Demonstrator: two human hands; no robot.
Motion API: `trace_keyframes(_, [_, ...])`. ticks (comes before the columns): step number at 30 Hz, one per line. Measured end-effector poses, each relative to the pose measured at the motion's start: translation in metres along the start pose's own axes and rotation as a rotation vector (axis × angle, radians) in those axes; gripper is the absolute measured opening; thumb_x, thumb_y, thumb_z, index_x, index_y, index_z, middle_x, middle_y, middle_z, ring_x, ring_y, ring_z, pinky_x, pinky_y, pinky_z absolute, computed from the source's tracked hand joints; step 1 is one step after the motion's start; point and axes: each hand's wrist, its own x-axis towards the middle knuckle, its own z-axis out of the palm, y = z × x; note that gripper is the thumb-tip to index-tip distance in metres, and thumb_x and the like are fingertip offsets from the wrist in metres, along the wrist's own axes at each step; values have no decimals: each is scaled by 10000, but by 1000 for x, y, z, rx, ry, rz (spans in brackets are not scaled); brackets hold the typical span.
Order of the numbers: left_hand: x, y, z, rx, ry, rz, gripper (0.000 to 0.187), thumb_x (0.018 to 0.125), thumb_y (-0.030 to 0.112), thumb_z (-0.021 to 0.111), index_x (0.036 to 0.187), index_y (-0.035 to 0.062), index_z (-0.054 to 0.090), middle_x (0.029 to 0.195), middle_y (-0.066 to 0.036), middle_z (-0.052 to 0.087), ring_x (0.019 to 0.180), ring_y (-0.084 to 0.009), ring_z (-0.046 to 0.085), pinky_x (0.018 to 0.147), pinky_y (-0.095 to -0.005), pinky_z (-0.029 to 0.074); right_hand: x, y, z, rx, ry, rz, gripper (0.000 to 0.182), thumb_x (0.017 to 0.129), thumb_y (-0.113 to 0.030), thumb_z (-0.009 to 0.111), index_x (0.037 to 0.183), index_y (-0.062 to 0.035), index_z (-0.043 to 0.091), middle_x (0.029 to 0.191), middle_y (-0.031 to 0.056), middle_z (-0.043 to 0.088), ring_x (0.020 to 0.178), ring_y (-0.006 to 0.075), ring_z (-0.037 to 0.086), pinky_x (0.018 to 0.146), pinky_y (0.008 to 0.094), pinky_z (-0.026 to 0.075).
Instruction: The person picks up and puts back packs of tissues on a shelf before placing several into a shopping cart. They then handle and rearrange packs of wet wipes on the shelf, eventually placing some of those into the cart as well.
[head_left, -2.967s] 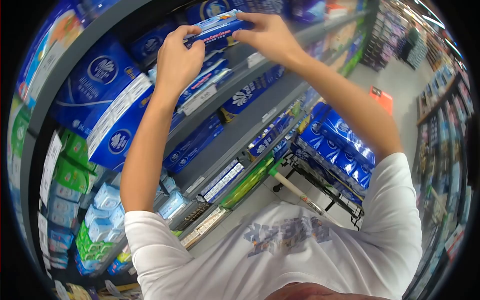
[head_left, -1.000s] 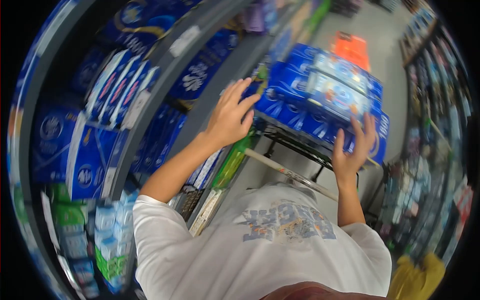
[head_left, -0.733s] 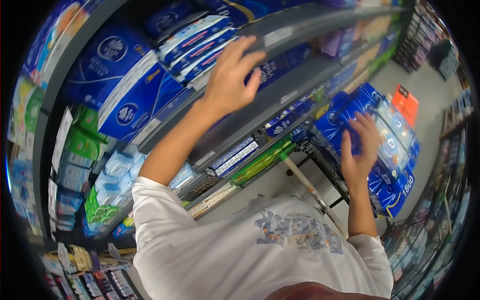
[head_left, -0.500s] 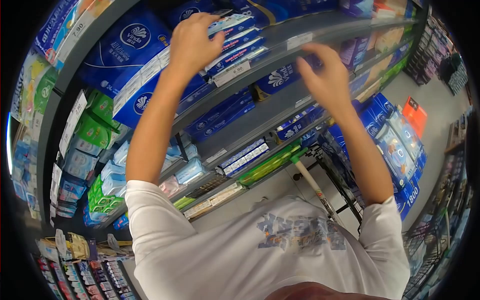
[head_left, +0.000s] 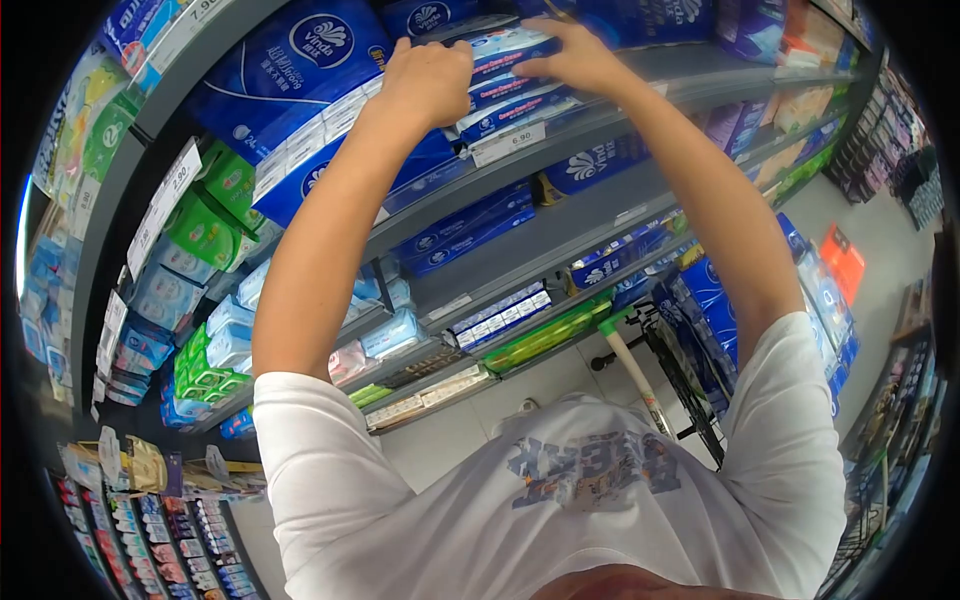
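My left hand (head_left: pixel 430 82) is at the left end of a stack of blue-and-white tissue packs (head_left: pixel 503 88) on the upper shelf. Its fingers are bent and their tips partly hidden, so its grip is unclear. At the right end of the stack, my right hand (head_left: pixel 575 58) has its thumb and index finger spread apart, their tips at the upper packs. A price label reading 6.90 (head_left: pixel 508 144) is on the shelf edge below. Large blue Vinda packs (head_left: pixel 290 65) stand left of my left hand.
Lower shelves hold blue packs (head_left: pixel 468 228) and green packages (head_left: pixel 545 335). A pale pole with a green top (head_left: pixel 632 365) and a dark metal frame stand below right. More blue packs (head_left: pixel 708 290) are beside the frame. An orange-red sign (head_left: pixel 843 262) is further right.
My right hand has moved left and up to the right end of the stack. My left hand has shifted slightly right and down, with its fingers more bent. The view has shifted.
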Motion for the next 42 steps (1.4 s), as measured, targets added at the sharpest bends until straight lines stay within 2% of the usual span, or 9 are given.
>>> trace_keyframes(2, [0,-4,7,-47,145,91,380,794,127,685,1149,1,631,1021,-225,705,999,-361,682,975,-506,458,0,3,-1,41,1,-27,779,712,-415,856,1367,-84,594,1210,212,671,1086,304,670,985,376,496])
trace_keyframes(6, [-8,3,-6,-114,88,58,376,802,151,717,1131,-11,634,1020,-238,699,957,-370,689,895,-456,516,-6,-2,-4,-66,68,-47,701,718,-411,855,1311,-101,646,1149,184,701,1043,276,687,959,366,510])
trace_keyframes(8, [-10,3,-3,-145,130,10,507,832,221,740,1288,52,600,1089,-217,685,974,-387,676,872,-459,527,-13,-10,-5,-69,91,-23,661,707,-407,862,1269,-113,677,1098,164,718,1016,264,692,928,370,522])
trace_keyframes(16, [-20,5,2,-259,324,54,450,833,230,720,1263,119,649,1173,-145,694,968,-333,695,871,-429,530,-47,-36,-25,-17,218,44,555,714,-378,859,1176,-103,721,933,177,736,871,277,725,840,371,554])
trace_keyframes(21, [-18,20,7,-290,696,210,445,746,172,719,1190,149,688,1155,-84,715,995,-280,686,919,-383,499,-89,-51,-50,-3,376,98,479,698,-375,854,1101,-133,758,850,152,731,816,290,719,807,378,555])
trace_keyframes(28, [-4,107,-8,-463,1023,479,500,681,9,735,1168,110,681,1165,-66,704,1017,-259,660,926,-378,481,-196,-42,-103,-61,630,127,420,750,-321,813,1110,-114,746,798,150,719,728,289,702,733,379,543])
trace_keyframes(32, [1,179,-15,-720,1027,682,519,654,-45,716,1155,85,677,1213,-95,660,1097,-309,596,954,-404,479,-276,-28,-135,-106,737,114,398,781,-243,818,1142,-103,727,1052,145,733,859,214,700,783,329,545])
trace_keyframes(40, [23,349,-18,-1179,755,876,458,732,-13,644,1178,85,676,1234,-103,657,1175,-312,566,1020,-413,443,-395,-7,-199,-123,850,570,412,810,-216,810,1195,-111,704,1029,112,740,895,185,687,798,328,543])
trace_keyframes(42, [26,389,-20,-1297,643,901,461,726,2,638,1177,87,676,1240,-104,655,1187,-314,561,1033,-414,437,-420,11,-213,-302,897,535,406,820,-211,802,1199,-105,699,1015,118,739,861,172,682,772,332,545])
